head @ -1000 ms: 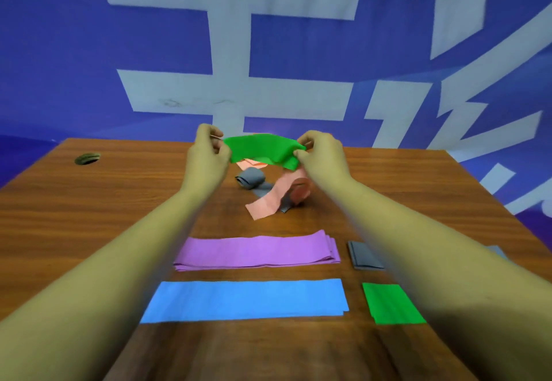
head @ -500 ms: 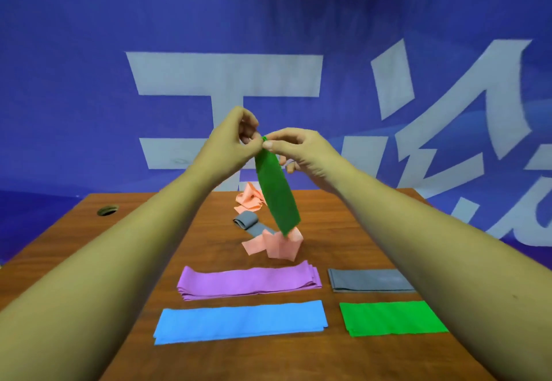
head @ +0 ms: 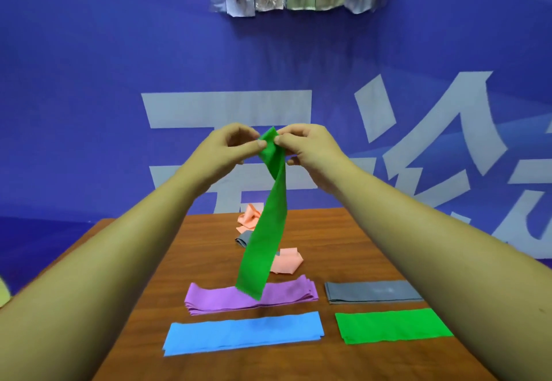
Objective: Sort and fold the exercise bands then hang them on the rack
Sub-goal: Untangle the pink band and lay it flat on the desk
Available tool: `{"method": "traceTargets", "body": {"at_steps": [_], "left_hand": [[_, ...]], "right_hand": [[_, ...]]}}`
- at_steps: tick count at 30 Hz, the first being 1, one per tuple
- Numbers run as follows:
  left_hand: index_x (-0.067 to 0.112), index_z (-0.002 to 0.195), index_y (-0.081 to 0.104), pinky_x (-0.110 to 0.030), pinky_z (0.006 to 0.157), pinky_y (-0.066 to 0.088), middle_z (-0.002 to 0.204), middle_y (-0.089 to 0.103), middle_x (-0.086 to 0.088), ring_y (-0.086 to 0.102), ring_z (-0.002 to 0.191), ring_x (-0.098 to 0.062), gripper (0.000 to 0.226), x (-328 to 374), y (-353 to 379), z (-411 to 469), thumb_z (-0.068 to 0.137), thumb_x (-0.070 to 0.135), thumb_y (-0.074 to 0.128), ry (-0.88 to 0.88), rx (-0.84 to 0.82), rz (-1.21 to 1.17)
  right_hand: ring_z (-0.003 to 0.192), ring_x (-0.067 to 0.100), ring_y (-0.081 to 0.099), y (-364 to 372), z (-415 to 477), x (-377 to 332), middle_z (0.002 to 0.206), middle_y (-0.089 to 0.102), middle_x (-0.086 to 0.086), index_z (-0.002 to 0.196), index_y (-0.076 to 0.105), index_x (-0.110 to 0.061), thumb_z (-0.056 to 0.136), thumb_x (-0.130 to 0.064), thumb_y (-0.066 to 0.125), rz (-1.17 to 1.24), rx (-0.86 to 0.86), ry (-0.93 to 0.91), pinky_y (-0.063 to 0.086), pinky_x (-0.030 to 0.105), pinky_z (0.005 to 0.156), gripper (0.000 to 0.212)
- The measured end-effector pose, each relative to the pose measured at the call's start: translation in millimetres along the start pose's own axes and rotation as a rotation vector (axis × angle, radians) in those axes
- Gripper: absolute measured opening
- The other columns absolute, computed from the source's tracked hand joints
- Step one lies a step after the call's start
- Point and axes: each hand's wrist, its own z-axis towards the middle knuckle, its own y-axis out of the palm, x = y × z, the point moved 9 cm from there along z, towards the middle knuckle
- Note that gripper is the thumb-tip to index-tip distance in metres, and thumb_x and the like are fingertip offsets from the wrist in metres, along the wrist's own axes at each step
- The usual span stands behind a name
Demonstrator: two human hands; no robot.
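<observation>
A: One huge blue backdrop (head: 89, 112) with white lettering fills the whole back. What comes after it in size?

B: The wooden table (head: 343, 246) in front of it, with bands laid out by colour on its near part.

A: And the hands?

B: Both are raised above the table, close together. The left hand (head: 230, 147) pinches the top end of the hanging green band (head: 265, 246) between thumb and forefinger, its other fingers curled. The right hand (head: 307, 147) pinches the same end from the other side. The band drops in a twisted strip, and its lower end shows in front of the purple pile. I cannot tell whether it touches.

A: What lies flat?

B: The blue band (head: 243, 334) is longest, folded, nearest the front on the left. Just behind it is the purple stack (head: 215, 300), several layers deep. To the right of the blue one is the folded green band (head: 391, 325), and behind that a folded grey band (head: 373, 291), near the right forearm.

A: Anything smaller?

B: Farther back, the crumpled pink bands (head: 286, 262), unfolded. Between them is a small grey curl (head: 245, 237), partly hidden by the hanging strip.
</observation>
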Motion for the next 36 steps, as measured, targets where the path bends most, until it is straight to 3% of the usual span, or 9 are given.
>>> {"method": "traceTargets", "body": {"at_steps": [9,13,17,22,25,28,30,33,36], "left_hand": [[0.010,0.088,0.068,-0.033,0.077,0.051,0.078,0.074,-0.003,0.070,0.077,-0.015,0.011,-4,25,-21,0.094,0.014,0.061,0.029,0.021,-0.113],[0.006,0.085,0.062,-0.024,0.066,0.050,0.072,0.068,-0.003,0.067,0.066,-0.013,0.011,2,51,-24,0.095,0.009,0.057,0.013,-0.092,-0.204],[0.012,0.082,0.059,-0.024,0.068,0.050,0.072,0.065,-0.001,0.062,0.069,-0.012,0.007,-1,78,-27,0.088,0.015,0.059,-0.014,-0.134,-0.318],[0.013,0.110,0.064,-0.025,0.072,0.050,0.096,0.067,-0.008,0.063,0.076,-0.015,0.030,-30,145,-53,0.082,0.023,0.063,-0.196,-0.417,-0.537],[0.016,0.106,0.071,-0.029,0.080,0.047,0.098,0.071,-0.003,0.061,0.085,-0.018,0.027,-56,183,-79,0.080,0.020,0.070,-0.254,-0.538,-0.504],[0.012,0.099,0.071,-0.018,0.067,0.048,0.085,0.072,0.003,0.060,0.071,-0.008,0.013,-81,217,-109,0.089,0.007,0.065,-0.341,-0.632,-0.477],[0.010,0.093,0.072,-0.018,0.065,0.049,0.082,0.073,0.002,0.062,0.069,-0.008,0.014,-96,234,-128,0.090,0.002,0.062,-0.384,-0.673,-0.455],[0.014,0.088,0.075,-0.025,0.078,0.051,0.087,0.073,-0.001,0.065,0.079,-0.012,0.009,-112,247,-145,0.081,0.016,0.071,-0.407,-0.676,-0.431],[0.013,0.095,0.071,-0.027,0.082,0.047,0.090,0.072,0.000,0.062,0.086,-0.014,0.018,-126,248,-149,0.078,0.017,0.070,-0.461,-0.630,-0.415]], "right_hand": [[0.068,0.018,0.060,-15,-25,22,0.069,0.065,0.001,0.082,0.069,-0.014,0.088,-0.008,0.062,0.120,0.019,0.083,0.050,0.032,0.069,0.011],[0.080,0.021,0.067,-23,-35,25,0.085,0.071,0.008,0.095,0.071,-0.013,0.087,-0.016,0.071,0.149,-0.063,0.094,0.055,0.035,0.075,0.009],[0.081,0.017,0.066,-37,-46,26,0.088,0.067,0.011,0.095,0.068,-0.006,0.089,-0.008,0.067,0.031,-0.084,0.093,0.058,0.034,0.074,0.006],[0.081,0.024,0.064,-68,-54,39,0.085,0.064,0.009,0.085,0.064,-0.014,0.089,-0.009,0.067,0.162,0.047,0.160,0.055,0.031,0.065,0.007],[0.076,0.022,0.065,-86,-64,59,0.084,0.065,0.008,0.083,0.062,-0.016,0.090,-0.009,0.066,0.171,0.113,0.222,0.054,0.027,0.059,0.010],[0.074,0.022,0.065,-110,-79,84,0.082,0.065,0.008,0.081,0.061,-0.014,0.091,-0.008,0.063,0.205,0.216,0.280,0.054,0.031,0.063,0.012],[0.073,0.023,0.066,-130,-90,101,0.080,0.064,0.010,0.079,0.060,-0.012,0.091,-0.005,0.061,0.218,0.302,0.315,0.056,0.034,0.066,0.014],[0.071,0.022,0.067,-159,-109,126,0.080,0.065,0.012,0.080,0.058,-0.008,0.092,-0.001,0.058,0.219,0.404,0.362,0.060,0.034,0.061,0.014],[0.078,0.026,0.069,-184,-130,159,0.082,0.067,0.014,0.082,0.057,-0.007,0.093,0.000,0.057,0.211,0.471,0.429,0.061,0.038,0.068,0.013]]}}
